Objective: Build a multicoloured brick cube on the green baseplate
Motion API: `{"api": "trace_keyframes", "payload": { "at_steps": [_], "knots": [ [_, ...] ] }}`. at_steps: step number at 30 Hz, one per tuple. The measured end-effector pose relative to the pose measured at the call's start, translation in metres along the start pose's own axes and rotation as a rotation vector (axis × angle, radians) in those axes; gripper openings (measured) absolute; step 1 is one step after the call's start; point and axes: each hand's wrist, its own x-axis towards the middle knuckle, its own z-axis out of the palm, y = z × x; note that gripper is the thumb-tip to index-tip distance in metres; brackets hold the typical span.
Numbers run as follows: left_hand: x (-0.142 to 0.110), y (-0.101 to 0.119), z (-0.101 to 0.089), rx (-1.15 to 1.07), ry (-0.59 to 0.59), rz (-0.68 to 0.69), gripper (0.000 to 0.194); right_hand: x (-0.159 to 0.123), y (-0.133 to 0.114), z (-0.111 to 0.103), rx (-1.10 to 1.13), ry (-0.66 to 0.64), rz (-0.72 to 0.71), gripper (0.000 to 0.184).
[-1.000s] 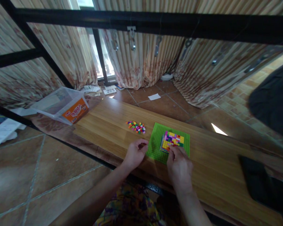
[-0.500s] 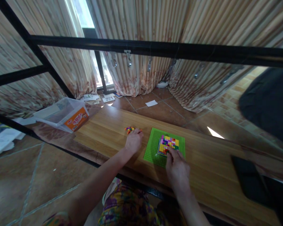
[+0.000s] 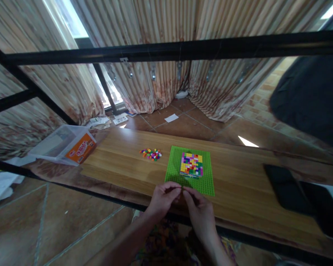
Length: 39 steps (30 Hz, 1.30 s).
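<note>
My left hand (image 3: pixel 165 197) and my right hand (image 3: pixel 199 207) meet at the front edge of a green studded baseplate (image 3: pixel 170 173). Both are closed in a pinch, thumb against fingers, tips almost touching each other. Whatever lies between the fingertips is too small and too covered to make out. On the baseplate sits a low square block of many-coloured toy bricks (image 3: pixel 192 164), just beyond my hands. Left of the plate, a loose pile of small coloured bricks (image 3: pixel 151 154) lies on the wooden table (image 3: pixel 119 162).
At the table's left end stands a clear plastic box (image 3: pixel 58 147) with an orange label. Dark flat objects (image 3: pixel 287 188) lie toward the right end. A black metal rail (image 3: pixel 166 53) crosses beyond the table, before striped curtains (image 3: pixel 166 22).
My left hand has left the loose pile and come to the baseplate's front edge. My right hand has drawn back from the brick block, and the fingertips now meet. The view has shifted somewhat.
</note>
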Motion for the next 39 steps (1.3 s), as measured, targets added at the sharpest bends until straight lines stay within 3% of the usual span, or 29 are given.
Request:
{"api": "trace_keyframes", "payload": {
  "at_steps": [4,9,20,26,33,39],
  "knots": [
    [-0.005,0.006,0.012,-0.070,0.019,-0.047,0.029,0.001,-0.003,0.002,0.178,0.014,0.110,0.032],
    [-0.004,0.012,0.018,-0.089,-0.021,-0.059,0.030,0.009,-0.008,-0.007,0.216,0.046,0.113,0.029],
    [0.000,0.015,0.018,-0.197,-0.159,-0.078,0.041,0.020,-0.015,-0.026,0.211,-0.184,0.137,0.033],
    [0.002,0.012,0.016,-0.198,-0.169,-0.097,0.047,0.025,-0.008,-0.033,0.060,-0.176,-0.031,0.022],
    [0.013,0.002,0.008,-0.107,0.007,0.018,0.035,0.049,-0.014,-0.048,-0.361,0.157,-0.358,0.021],
    [0.024,-0.007,-0.005,-0.007,0.036,0.121,0.025,0.074,-0.020,-0.041,-0.539,0.136,-0.526,0.020]
  ]
}}
